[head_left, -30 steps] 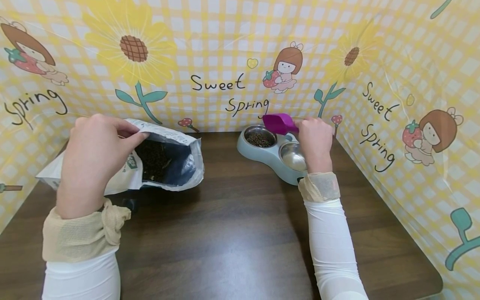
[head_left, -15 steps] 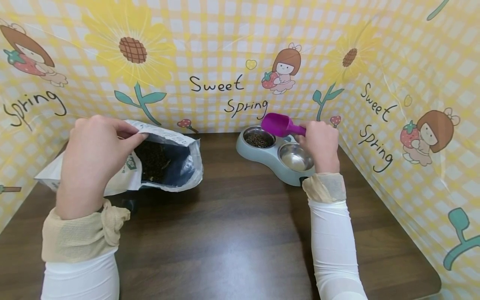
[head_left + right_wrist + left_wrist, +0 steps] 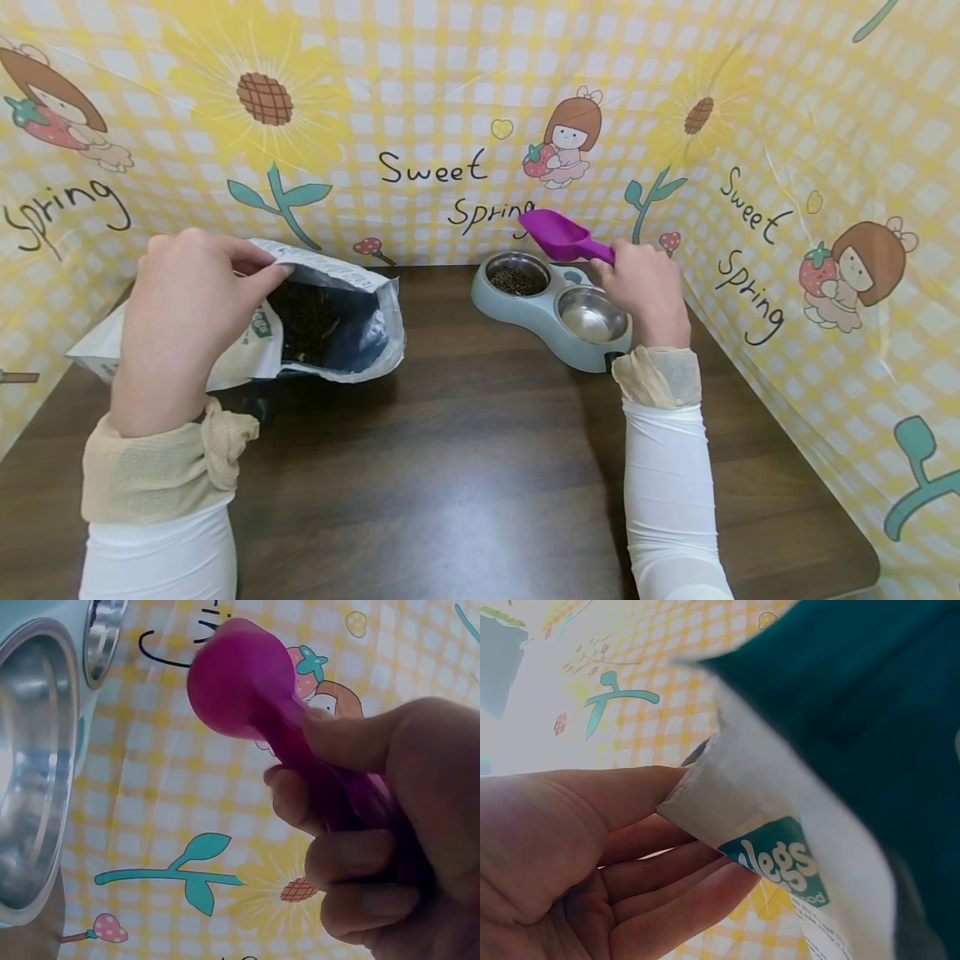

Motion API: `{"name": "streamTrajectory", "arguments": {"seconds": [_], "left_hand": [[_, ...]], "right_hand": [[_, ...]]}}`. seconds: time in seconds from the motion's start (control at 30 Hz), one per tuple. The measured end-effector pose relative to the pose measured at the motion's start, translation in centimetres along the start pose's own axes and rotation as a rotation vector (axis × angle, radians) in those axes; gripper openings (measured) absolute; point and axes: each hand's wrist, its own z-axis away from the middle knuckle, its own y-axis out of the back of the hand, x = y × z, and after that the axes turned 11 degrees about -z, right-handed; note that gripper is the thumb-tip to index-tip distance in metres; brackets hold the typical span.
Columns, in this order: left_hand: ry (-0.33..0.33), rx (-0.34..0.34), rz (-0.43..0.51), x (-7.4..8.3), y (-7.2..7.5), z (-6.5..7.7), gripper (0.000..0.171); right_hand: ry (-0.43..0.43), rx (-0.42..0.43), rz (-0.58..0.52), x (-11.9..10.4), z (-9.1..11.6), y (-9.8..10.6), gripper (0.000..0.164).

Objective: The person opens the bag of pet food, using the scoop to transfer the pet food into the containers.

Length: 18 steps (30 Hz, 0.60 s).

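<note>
My left hand (image 3: pixel 187 321) pinches the torn top edge of a white and teal pet food bag (image 3: pixel 367 333) lying on its side at the left. Dark kibble (image 3: pixel 300 317) shows inside its open mouth. At the right, my right hand (image 3: pixel 647 287) grips the handle of a purple scoop (image 3: pixel 558 235), fingers wrapped round it in the right wrist view. The scoop's head hangs above a light blue double pet bowl (image 3: pixel 528 321). Brown kibble (image 3: pixel 516 280) lies in its left steel dish; the right steel dish (image 3: pixel 594 314) is bare metal.
The dark wood table (image 3: pixel 450 467) has a rounded front right corner. A yellow checked cloth (image 3: pixel 420 92) with sunflowers and cartoon figures stands upright behind and along both sides, close to the bowl's back edge.
My right hand has moved a little right with the scoop, whose head has tilted from tipped over the left dish to more level and higher. The left hand and bag have stayed put.
</note>
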Motion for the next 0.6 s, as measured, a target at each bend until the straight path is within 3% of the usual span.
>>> {"name": "streamTrajectory", "arguments": {"seconds": [0.2,0.6], "left_hand": [[0.0,-0.002,0.0,-0.1,-0.1,0.1,0.027],[-0.009,0.018,0.006,0.0,-0.1,0.1,0.025]], "right_hand": [[0.006,-0.113,-0.128,-0.3,0.1,0.5,0.037],[0.109,-0.173,-0.24,-2.2,1.3,2.4,0.037]]}}
